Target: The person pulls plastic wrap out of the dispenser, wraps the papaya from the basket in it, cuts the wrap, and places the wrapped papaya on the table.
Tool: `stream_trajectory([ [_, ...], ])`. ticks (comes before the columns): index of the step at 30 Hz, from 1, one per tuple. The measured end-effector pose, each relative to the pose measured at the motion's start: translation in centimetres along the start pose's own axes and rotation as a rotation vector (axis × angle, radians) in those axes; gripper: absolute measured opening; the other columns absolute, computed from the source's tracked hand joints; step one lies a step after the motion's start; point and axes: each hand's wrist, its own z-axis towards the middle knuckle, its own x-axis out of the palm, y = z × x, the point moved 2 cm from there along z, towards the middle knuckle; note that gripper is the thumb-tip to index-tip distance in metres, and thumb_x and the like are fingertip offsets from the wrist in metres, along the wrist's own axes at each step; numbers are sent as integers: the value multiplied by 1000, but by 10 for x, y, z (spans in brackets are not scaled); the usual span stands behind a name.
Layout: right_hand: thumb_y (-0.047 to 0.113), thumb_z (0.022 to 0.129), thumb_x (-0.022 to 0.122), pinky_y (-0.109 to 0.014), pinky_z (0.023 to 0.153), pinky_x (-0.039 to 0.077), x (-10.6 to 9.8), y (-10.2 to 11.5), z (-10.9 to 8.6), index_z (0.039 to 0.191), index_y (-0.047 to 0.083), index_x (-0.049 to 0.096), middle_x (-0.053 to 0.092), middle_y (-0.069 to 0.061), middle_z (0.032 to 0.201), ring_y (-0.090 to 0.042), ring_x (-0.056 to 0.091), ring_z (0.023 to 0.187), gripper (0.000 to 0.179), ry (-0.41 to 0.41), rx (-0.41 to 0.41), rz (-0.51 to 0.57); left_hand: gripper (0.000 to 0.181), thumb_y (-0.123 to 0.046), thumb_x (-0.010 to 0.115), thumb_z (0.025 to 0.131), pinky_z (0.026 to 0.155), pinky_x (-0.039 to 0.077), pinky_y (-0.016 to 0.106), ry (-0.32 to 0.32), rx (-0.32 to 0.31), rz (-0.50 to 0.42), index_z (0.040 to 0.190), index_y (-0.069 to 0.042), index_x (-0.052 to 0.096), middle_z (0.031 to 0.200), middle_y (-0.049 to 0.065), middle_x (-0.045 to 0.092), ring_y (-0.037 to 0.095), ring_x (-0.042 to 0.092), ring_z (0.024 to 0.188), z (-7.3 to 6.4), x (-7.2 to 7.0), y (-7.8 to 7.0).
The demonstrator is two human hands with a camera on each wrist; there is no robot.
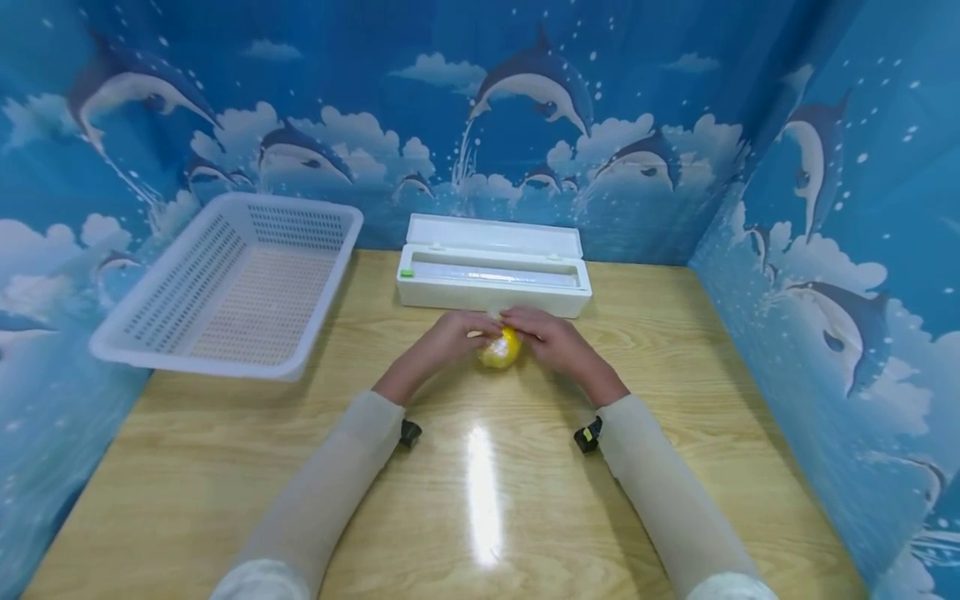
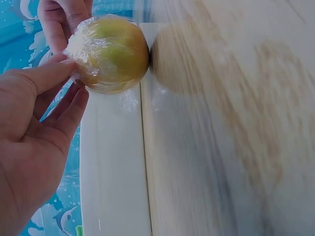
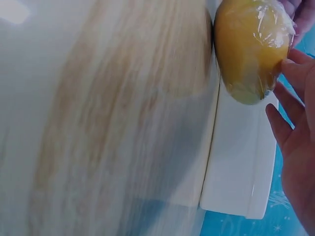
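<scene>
A yellow fruit [image 1: 500,350], tinged green in the left wrist view and wrapped in shiny clear film, rests on the table between both hands. My left hand [image 1: 457,332] pinches the film at the top of the wrapped fruit [image 2: 115,55] between thumb and fingers. From the other side, my right hand [image 1: 551,337] has its thumb and index finger on the film of the fruit [image 3: 252,51], the other fingers loosely spread. Just behind the hands stands a long white cling film box [image 1: 487,293], lid raised, with a film roll [image 1: 495,274] inside.
At the back left of the wooden table [image 1: 540,517] stands a white perforated plastic basket [image 1: 296,367]. A small green piece [image 1: 407,273] sits at the left of the box's front edge. Blue dolphin-print curtains [image 1: 360,75] enclose the back and sides.
</scene>
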Motion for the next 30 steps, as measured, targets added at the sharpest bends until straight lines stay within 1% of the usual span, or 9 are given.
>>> stream_trajectory([
  [2,10,100,61,-48,114,42,-1,1,0,140,18,61,58,-4,145,-26,52,137,41,-2,23,0,26,-3,68,94,113,45,41,-4,2,-3,119,-10,74,133,7,68,25,59,129,-1,0,0],
  [6,16,98,67,-49,111,45,-3,1,-2,137,17,62,62,-4,140,-27,55,132,39,-28,82,12,27,-7,67,96,111,47,41,-28,-49,-36,122,-14,72,137,5,65,24,58,130,-3,1,1],
  [9,19,96,69,-47,111,45,-4,1,-2,136,15,63,64,-5,135,-26,56,129,40,-43,68,6,27,-10,65,98,109,48,42,-63,-71,-35,125,-14,69,136,5,64,25,58,128,-4,2,2],
  [14,24,92,74,-45,107,47,-4,0,-2,128,12,68,67,-6,127,-24,57,122,39,-60,45,-8,26,-21,65,100,103,51,42,-106,-113,29,125,-15,69,130,3,65,24,60,120,-4,3,0],
  [18,24,91,75,-46,105,49,-3,1,-5,121,10,72,66,-7,123,-25,57,119,34,-75,50,-20,32,-32,67,98,102,51,43,-85,-156,98,127,-17,68,130,2,66,23,59,118,-1,6,-4],
  [22,24,92,75,-44,101,51,1,3,-8,117,10,75,66,-6,120,-24,57,117,29,-99,22,-47,37,-35,67,98,110,46,44,-57,-162,171,129,-15,68,133,3,66,24,57,127,2,10,-6],
  [25,22,91,75,-44,97,53,2,6,-9,113,9,77,66,-6,117,-24,58,115,26,-132,-27,-74,35,-35,66,98,115,42,45,-64,-155,207,128,-15,69,135,3,66,25,55,132,2,11,-7],
  [28,20,90,77,-44,93,54,3,8,-10,110,6,78,66,-7,114,-25,58,112,24,-162,-79,-95,31,-32,66,98,115,41,45,-76,-131,231,124,-14,71,133,3,67,25,56,131,1,12,-8],
  [30,19,90,77,-43,92,54,3,8,-10,109,6,78,66,-8,112,-26,58,111,23,-171,-93,-97,28,-30,67,98,113,43,44,-88,-107,253,121,-14,73,129,3,69,25,58,127,1,12,-8],
])
